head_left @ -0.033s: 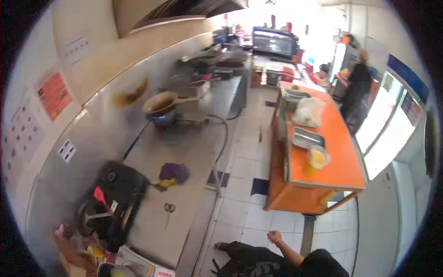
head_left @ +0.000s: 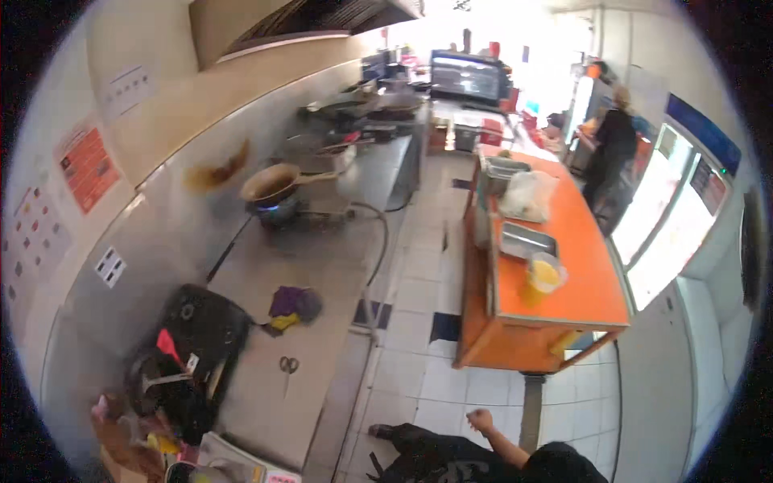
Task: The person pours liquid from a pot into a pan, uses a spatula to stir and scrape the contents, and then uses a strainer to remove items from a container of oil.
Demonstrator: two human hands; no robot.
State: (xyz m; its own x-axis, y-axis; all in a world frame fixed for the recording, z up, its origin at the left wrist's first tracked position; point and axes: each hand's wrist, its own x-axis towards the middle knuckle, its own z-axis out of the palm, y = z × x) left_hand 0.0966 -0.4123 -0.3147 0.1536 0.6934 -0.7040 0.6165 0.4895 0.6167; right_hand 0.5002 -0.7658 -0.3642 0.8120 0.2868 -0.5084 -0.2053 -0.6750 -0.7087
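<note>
My right hand [head_left: 481, 419] hangs over the white tiled floor beside my dark apron [head_left: 439, 455]. Its fingers are curled in, and nothing shows in them. My left hand is out of the picture. Left of me, on the steel counter [head_left: 266, 410], lie a pair of scissors [head_left: 288, 372] and a purple and yellow cloth [head_left: 295, 307]. Farther along, a pan [head_left: 270, 187] with a long handle sits on a burner with a blue flame.
An orange table [head_left: 592, 282] stands ahead on the right, bearing a steel tray [head_left: 527, 243], a tub of yellow contents [head_left: 545, 275] and a plastic bag [head_left: 528, 196]. A black appliance [head_left: 205, 318] is at the left wall. Another person [head_left: 613, 149] stands near a glass-door fridge [head_left: 664, 217].
The view has turned slightly, so the counter and table sit a little farther left in the picture. My right hand keeps the same curled pose.
</note>
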